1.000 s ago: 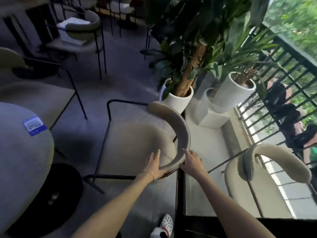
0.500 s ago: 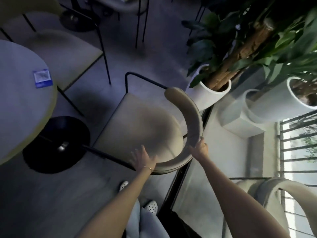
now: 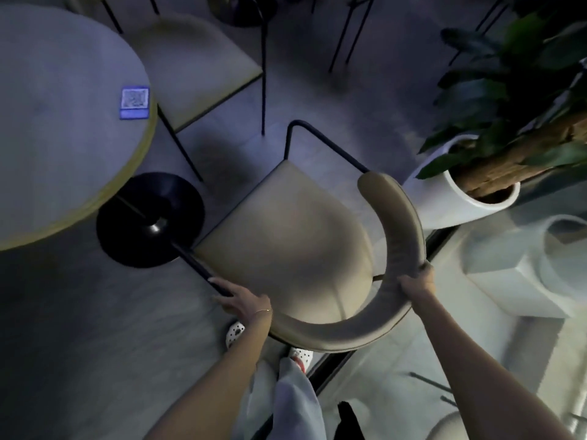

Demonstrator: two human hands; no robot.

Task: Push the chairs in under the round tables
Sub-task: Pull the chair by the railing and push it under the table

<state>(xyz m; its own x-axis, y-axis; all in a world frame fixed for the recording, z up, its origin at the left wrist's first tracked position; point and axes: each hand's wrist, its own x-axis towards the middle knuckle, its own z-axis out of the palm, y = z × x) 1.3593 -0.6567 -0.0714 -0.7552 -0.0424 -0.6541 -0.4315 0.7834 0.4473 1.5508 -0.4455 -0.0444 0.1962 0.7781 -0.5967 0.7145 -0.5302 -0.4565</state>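
Observation:
A beige chair [image 3: 286, 236] with a curved padded backrest and black metal frame stands in the middle of the head view, its seat front pointing toward the round table [image 3: 54, 122] at the upper left. My left hand [image 3: 244, 301] grips the black frame bar at the chair's left side. My right hand [image 3: 416, 281] is closed on the right part of the backrest. The table's black disc base [image 3: 149, 220] lies just off the seat's front left corner. A second beige chair [image 3: 197, 68] sits partly under the table at the top.
A white pot with a large plant [image 3: 457, 198] stands right behind the chair's right side. A glass wall with a dark floor rail [image 3: 333, 363] runs along the right. A blue-and-white card [image 3: 135, 102] lies on the table. My feet in white shoes [image 3: 235, 333] are below the chair.
The chair has slid toward the round table and its base. My left hand has shifted from the backrest to the black frame bar; my right hand stays on the backrest.

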